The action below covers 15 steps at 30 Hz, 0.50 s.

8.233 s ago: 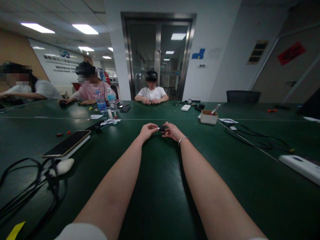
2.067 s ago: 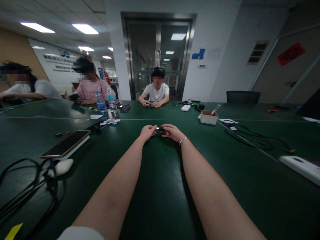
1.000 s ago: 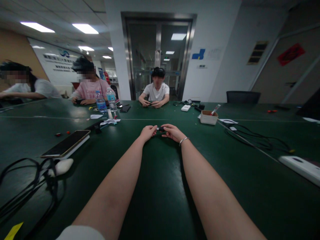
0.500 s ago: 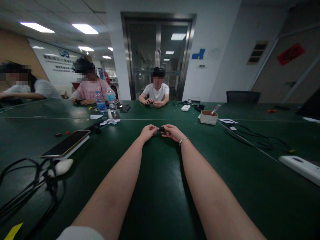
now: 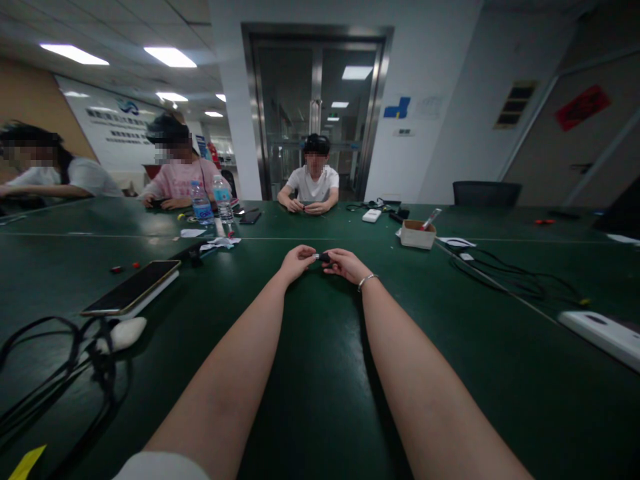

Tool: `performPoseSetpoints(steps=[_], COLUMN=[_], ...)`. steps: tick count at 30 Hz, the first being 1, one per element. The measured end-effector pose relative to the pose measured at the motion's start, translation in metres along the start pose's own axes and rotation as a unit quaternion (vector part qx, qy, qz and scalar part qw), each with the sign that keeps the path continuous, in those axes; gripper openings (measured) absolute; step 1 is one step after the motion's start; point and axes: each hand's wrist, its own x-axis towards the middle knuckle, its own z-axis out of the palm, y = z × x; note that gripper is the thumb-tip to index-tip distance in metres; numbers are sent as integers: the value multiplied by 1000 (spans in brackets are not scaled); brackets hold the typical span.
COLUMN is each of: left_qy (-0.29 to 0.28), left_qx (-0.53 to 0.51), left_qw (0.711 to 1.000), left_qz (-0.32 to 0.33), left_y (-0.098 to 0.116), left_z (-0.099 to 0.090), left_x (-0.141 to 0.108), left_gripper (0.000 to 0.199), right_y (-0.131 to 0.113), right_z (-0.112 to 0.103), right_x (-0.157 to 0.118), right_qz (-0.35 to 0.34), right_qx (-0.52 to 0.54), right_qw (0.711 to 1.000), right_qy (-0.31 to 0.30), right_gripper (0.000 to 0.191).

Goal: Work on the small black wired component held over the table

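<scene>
Over the middle of the green desk (image 5: 320, 373), the left hand (image 5: 296, 262) and right hand (image 5: 346, 264) meet, their fingers pinched shut on the two ends of a small dark part (image 5: 323, 257), with a phone (image 5: 133, 287) near left.

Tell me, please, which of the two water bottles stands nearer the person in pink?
The left bottle, shorter-looking with a blue label; the other bottle stands to its right.

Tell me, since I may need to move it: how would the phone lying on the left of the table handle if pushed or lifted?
The phone looks flat and stiff, so it would likely slide, not roll. It rests on a white slab, so a push may shift both. Its glossy face could be slippery.
</scene>
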Motion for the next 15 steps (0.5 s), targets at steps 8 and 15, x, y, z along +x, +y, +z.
performPoseSetpoints(steps=[8, 15], left_qy=[-15, -8], left_qx=[26, 24], left_qw=[996, 997], left_qz=[-83, -77], left_y=[5, 3], left_z=[4, 3], left_x=[1, 2], left_gripper=[24, 22], right_y=[0, 0], right_z=[0, 0], right_x=[1, 1], right_qz=[1, -1], right_qx=[3, -3], right_qw=[1000, 1000], right_qy=[8, -5], right_gripper=[8, 10])
